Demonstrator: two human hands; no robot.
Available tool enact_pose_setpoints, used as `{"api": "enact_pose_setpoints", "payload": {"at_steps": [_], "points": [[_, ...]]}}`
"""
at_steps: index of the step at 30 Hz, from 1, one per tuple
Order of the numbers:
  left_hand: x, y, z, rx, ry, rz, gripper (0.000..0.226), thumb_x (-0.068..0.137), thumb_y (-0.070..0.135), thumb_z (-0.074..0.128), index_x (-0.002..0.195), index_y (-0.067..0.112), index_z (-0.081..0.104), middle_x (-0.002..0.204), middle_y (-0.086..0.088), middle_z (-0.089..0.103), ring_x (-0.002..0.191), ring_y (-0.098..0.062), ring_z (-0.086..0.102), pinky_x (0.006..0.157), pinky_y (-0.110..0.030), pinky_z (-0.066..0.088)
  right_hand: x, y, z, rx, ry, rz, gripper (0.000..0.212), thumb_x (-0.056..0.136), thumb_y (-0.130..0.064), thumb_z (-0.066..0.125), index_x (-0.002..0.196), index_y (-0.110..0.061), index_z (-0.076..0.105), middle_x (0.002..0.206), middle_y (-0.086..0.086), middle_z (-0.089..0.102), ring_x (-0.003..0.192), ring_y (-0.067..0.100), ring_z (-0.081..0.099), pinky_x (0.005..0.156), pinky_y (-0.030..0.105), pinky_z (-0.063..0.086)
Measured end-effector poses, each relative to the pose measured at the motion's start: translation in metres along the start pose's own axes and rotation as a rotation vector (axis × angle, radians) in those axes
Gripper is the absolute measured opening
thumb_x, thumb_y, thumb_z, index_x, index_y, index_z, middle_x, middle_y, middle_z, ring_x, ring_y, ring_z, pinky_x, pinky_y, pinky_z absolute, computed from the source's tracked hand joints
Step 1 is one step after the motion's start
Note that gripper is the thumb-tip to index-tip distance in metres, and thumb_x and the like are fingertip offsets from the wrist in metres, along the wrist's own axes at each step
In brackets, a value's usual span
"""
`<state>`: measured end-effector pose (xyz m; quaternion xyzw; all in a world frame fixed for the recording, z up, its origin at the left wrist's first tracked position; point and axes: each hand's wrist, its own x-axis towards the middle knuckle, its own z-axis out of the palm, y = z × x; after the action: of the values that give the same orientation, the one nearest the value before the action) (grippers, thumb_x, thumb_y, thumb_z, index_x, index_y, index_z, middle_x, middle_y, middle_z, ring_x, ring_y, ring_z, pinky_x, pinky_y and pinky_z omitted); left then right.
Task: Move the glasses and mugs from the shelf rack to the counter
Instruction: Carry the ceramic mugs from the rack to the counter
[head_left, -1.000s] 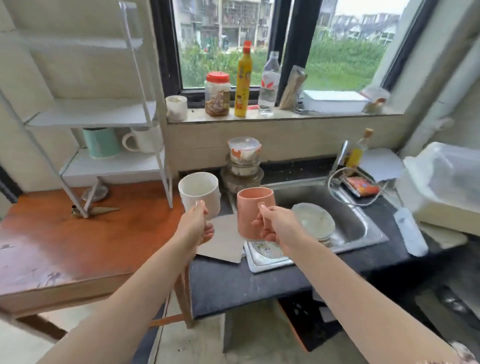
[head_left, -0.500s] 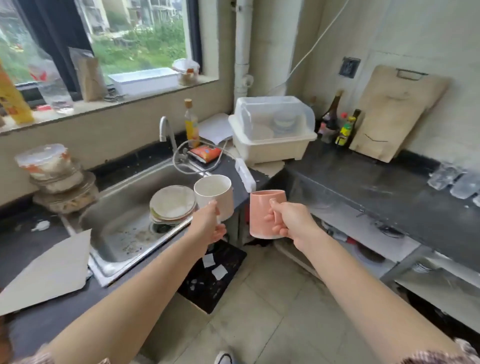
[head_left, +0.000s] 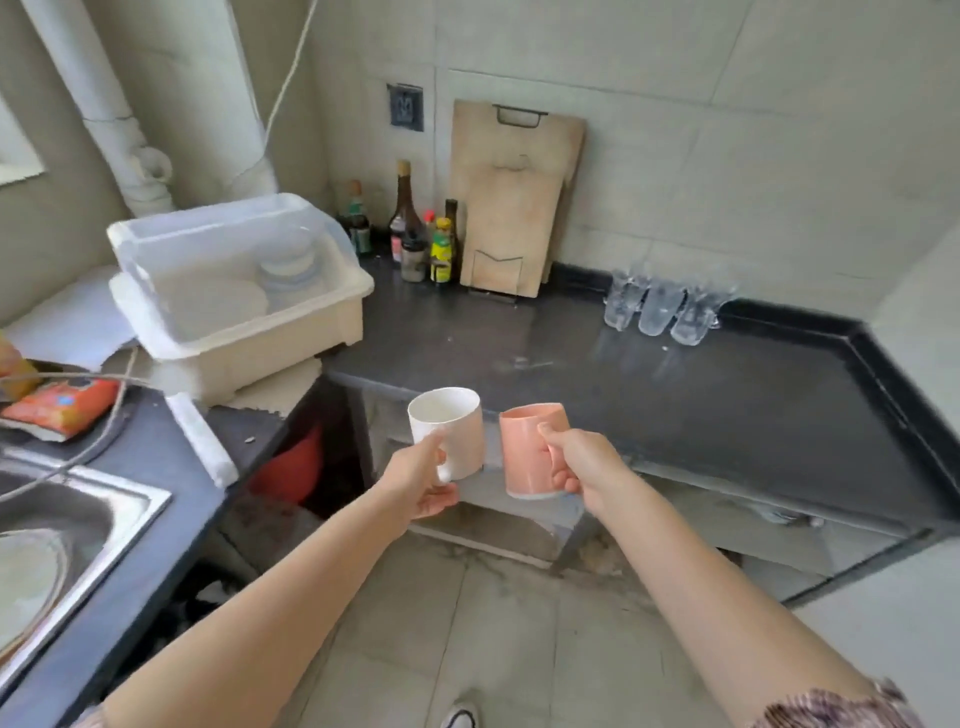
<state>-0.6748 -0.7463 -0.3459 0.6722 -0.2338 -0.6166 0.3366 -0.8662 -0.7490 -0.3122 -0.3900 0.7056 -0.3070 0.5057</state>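
Hands (head_left: 423, 480) holding mugs (head_left: 448, 432), glasses (head_left: 660, 310) on counter (head_left: 727, 395)

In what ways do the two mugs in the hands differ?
The white mug is white and held by the left hand; the pink mug is salmon pink and held by the right hand. The white mug's opening faces the camera more. Both are carried by the handle, above the floor.

Bare forearms; patterned sleeve (head_left: 836, 713) at right elbow; light shoe (head_left: 460, 716).
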Motion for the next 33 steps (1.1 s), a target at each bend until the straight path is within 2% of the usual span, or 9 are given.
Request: {"api": "enact_pose_setpoints", "payload": {"at_steps": [3,7,14,16,18,21,26,30,33], "points": [[0.037,0.024,0.048,0.082,-0.052,-0.016,0.034,0.091,0.048,0.046,0.094,0.016,0.055,0.082,-0.012,0.058,0.063,-0.024,0.064,0.038,-0.019,0.046,0.047,-0.006,-0.034,0.038,0.044,0.078,0.029,0.093,-0.031,0.055,0.075,-0.009,0.062,0.054,0.007,0.044,0.046,0.017,0.041,0.035,0.021,0.026],[0.076,0.059,0.108,0.184,-0.098,0.023,0.037,0.093,0.044,0.043,0.108,0.012,0.054,0.087,-0.007,0.056,0.071,-0.024,0.064,0.048,-0.027,0.050,0.095,-0.012,-0.073,0.089,0.134,0.148,0.032,0.095,-0.032,0.052,0.074,-0.010,0.061,0.054,0.008,0.046,0.046,0.017,0.041,0.029,0.018,0.024],[0.128,0.107,0.198,0.238,-0.164,-0.006,0.041,0.093,0.037,0.044,0.117,0.005,0.054,0.082,-0.010,0.052,0.072,-0.025,0.061,0.064,-0.033,0.055,0.170,-0.028,-0.145,0.158,0.259,0.180,0.027,0.094,-0.026,0.049,0.090,-0.004,0.064,0.057,0.010,0.047,0.047,0.018,0.040,0.042,0.024,0.027],[0.140,0.113,0.217,0.231,-0.157,-0.008,0.043,0.094,0.039,0.043,0.117,0.005,0.055,0.081,-0.011,0.052,0.078,-0.027,0.062,0.073,-0.037,0.056,0.188,-0.031,-0.158,0.180,0.281,0.178,0.027,0.094,-0.026,0.050,0.092,-0.003,0.064,0.056,0.010,0.046,0.046,0.018,0.039,0.043,0.024,0.027],[0.156,0.122,0.243,0.223,-0.158,-0.025,0.045,0.095,0.041,0.041,0.119,0.005,0.054,0.083,-0.014,0.055,0.085,-0.031,0.063,0.072,-0.037,0.055,0.213,-0.034,-0.176,0.179,0.295,0.191,0.029,0.094,-0.026,0.050,0.094,-0.002,0.065,0.053,0.010,0.046,0.045,0.018,0.038,0.045,0.025,0.029],[0.181,0.133,0.284,0.235,-0.149,-0.041,0.047,0.094,0.046,0.039,0.115,0.008,0.056,0.093,-0.018,0.061,0.084,-0.029,0.065,0.057,-0.030,0.052,0.256,-0.035,-0.204,0.154,0.294,0.228,0.030,0.092,-0.025,0.050,0.097,0.000,0.067,0.051,0.011,0.048,0.044,0.017,0.039,0.047,0.025,0.032],[0.218,0.149,0.344,0.257,-0.126,-0.093,0.048,0.093,0.053,0.037,0.107,0.012,0.057,0.101,-0.020,0.064,0.074,-0.024,0.065,0.051,-0.026,0.048,0.322,-0.029,-0.247,0.138,0.259,0.282,0.032,0.091,-0.026,0.051,0.098,-0.001,0.068,0.051,0.011,0.052,0.050,0.020,0.045,0.054,0.027,0.039],[0.245,0.152,0.386,0.243,-0.096,-0.097,0.050,0.093,0.054,0.038,0.107,0.011,0.058,0.105,-0.020,0.065,0.085,-0.026,0.066,0.053,-0.025,0.048,0.370,-0.022,-0.270,0.145,0.236,0.288,0.033,0.092,-0.032,0.053,0.093,-0.002,0.069,0.066,0.012,0.062,0.052,0.019,0.053,0.056,0.025,0.045],[0.264,0.148,0.408,0.215,-0.052,-0.077,0.046,0.093,0.053,0.039,0.092,0.011,0.058,0.108,-0.018,0.065,0.095,-0.028,0.067,0.054,-0.024,0.049,0.397,-0.015,-0.281,0.177,0.220,0.265,0.031,0.093,-0.032,0.055,0.086,-0.005,0.068,0.069,0.008,0.059,0.060,0.019,0.055,0.059,0.027,0.049]]}}
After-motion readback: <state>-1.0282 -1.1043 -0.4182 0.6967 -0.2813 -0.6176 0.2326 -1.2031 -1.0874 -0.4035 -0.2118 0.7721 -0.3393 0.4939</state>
